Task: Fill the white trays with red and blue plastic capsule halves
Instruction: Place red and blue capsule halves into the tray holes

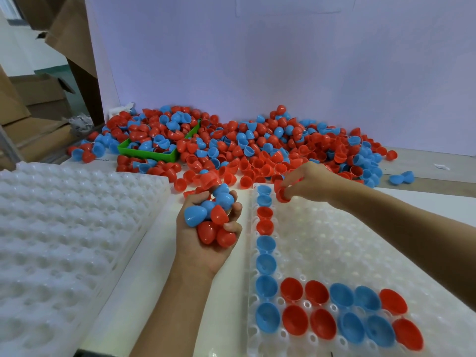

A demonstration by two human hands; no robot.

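**Capsule halves: light, slick, easy to fumble**

On my left a stack of white trays (72,228) waits on the desk (144,292). My left hand (206,228) is cupped around a bunch of red and blue capsule halves (216,217). They look feather-light, stiff and slippery, so pinching the rim seems best. My right hand (306,182) pinches a red half (282,195) at the far end of the working tray (334,240), second column. The big pile (244,143) sits behind.

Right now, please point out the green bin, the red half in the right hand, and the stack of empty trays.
green bin (144,152): head view, front wall.
red half (281,196): head view, its outer shell.
stack of empty trays (77,217): head view, top tray's dimples.
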